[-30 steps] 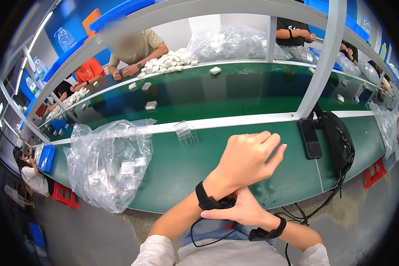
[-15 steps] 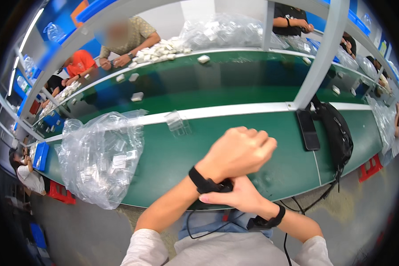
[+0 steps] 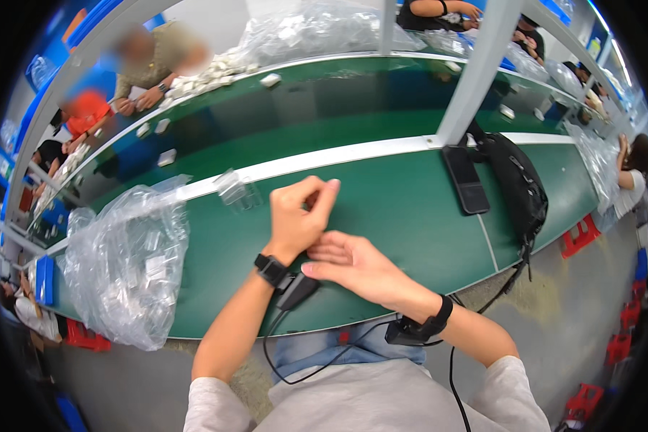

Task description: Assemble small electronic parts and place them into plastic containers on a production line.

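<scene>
My left hand (image 3: pixel 299 219) is raised over the green table, its fingers curled in with no object visible in them. A black strap (image 3: pixel 270 268) circles the left wrist, and a black cabled module (image 3: pixel 298 290) sits beside it. Just below and right of the left hand, my right hand (image 3: pixel 363 268) reaches toward that wrist, fingers stretched out and thumb tip close to the module. Around the right wrist is another black strap with a black device (image 3: pixel 412 330).
A clear plastic bag of small clear pieces (image 3: pixel 129 266) lies at left. Clear plastic trays (image 3: pixel 236 191) rest near the white rail (image 3: pixel 317 158). A phone (image 3: pixel 466 180) and black bag (image 3: pixel 517 183) lie right, below a metal post (image 3: pixel 479 72). People work beyond the green belt (image 3: pixel 288 129).
The view has shifted. My left hand has turned, its thumb now showing at the top, and my right hand has come off the left wrist with its fingers extended.
</scene>
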Tool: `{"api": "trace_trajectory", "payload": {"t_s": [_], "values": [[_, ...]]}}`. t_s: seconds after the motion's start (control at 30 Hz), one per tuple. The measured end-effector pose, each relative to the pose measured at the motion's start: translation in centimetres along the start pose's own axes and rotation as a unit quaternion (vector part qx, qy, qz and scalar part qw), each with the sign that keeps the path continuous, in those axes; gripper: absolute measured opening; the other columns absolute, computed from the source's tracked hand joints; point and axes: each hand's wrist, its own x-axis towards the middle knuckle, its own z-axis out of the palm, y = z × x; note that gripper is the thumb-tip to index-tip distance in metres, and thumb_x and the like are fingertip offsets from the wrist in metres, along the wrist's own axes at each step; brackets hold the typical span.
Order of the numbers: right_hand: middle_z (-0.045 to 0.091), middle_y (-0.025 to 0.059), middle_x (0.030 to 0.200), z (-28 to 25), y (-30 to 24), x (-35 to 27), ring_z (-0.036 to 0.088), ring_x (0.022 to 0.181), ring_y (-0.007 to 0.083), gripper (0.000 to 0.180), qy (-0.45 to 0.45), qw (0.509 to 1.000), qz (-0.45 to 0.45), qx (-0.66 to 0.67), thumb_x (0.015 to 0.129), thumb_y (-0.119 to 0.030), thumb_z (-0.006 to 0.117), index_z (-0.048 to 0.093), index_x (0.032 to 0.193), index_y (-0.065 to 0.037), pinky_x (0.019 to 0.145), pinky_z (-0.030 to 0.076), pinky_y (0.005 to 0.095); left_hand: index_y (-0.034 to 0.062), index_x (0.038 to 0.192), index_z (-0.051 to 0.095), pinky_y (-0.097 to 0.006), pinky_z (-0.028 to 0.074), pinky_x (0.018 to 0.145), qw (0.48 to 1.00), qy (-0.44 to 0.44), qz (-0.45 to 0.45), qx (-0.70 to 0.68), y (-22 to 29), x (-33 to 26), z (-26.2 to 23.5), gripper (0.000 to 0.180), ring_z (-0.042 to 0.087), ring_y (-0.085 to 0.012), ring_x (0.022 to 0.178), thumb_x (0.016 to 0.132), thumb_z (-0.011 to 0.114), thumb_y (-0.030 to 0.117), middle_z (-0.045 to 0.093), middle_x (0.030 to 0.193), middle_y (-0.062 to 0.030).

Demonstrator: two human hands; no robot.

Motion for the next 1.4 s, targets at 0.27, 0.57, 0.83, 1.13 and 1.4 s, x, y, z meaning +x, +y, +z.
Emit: {"api": "trace_trajectory", "payload": {"t_s": [0.27,0.57,0.83,1.13,1.4], "values": [[0.071,0.0131,0.119,-2.4,-9.3,0.1,0.068,0.106,0.0167,0.041,0.117,0.975,-0.185,-0.042,0.099,-0.023,0.079,0.066,0.125,0.006,0.093,0.055,0.0318,-0.0050,0.097,0.073,-0.030,0.050,0.058,0.958,-0.101,-0.102,-0.248,2.1,-1.0,0.4,0.057,0.064,-0.0142,0.063,0.117,0.039,0.037,0.070,0.076,-0.0084],[0.074,0.0053,0.104,-4.2,-11.0,3.8,0.067,0.097,0.0126,0.022,0.191,0.943,-0.272,-0.001,0.099,-0.017,0.075,0.071,0.112,0.000,0.085,0.053,0.0294,-0.0047,0.104,0.075,-0.028,0.052,0.061,0.895,-0.394,-0.076,-0.197,7.3,-3.1,3.3,0.049,0.065,-0.0132,0.064,0.088,0.089,0.039,0.073,0.077,-0.0068],[0.075,0.0132,0.087,-6.4,-7.4,6.9,0.072,0.080,0.0229,0.015,0.214,0.893,-0.310,-0.244,0.100,-0.013,0.070,0.072,0.103,0.001,0.076,0.058,0.0378,-0.0040,0.080,0.074,-0.025,0.049,0.055,0.901,-0.325,-0.202,-0.206,7.7,-2.6,2.9,0.041,0.065,-0.0085,0.059,0.093,0.085,0.033,0.070,0.064,-0.0064],[0.079,0.0160,0.088,-7.9,-3.3,7.6,0.078,0.077,0.0271,0.017,0.266,0.863,-0.201,-0.379,0.099,-0.015,0.071,0.075,0.104,0.001,0.074,0.061,0.0388,-0.0045,0.080,0.074,-0.024,0.053,0.057,0.826,-0.397,-0.332,-0.224,4.8,-2.2,2.7,0.049,0.069,-0.0123,0.060,0.099,0.079,0.040,0.073,0.069,-0.0086],[0.079,0.0134,0.087,-8.7,-0.6,9.5,0.077,0.079,0.0245,0.022,0.236,0.903,-0.189,-0.304,0.096,-0.021,0.074,0.077,0.102,0.000,0.076,0.061,0.0371,-0.0060,0.091,0.074,-0.023,0.051,0.055,0.855,-0.405,-0.307,-0.102,4.0,-1.8,1.8,0.036,0.068,-0.0098,0.061,0.099,0.081,0.029,0.072,0.073,-0.0058]]}}
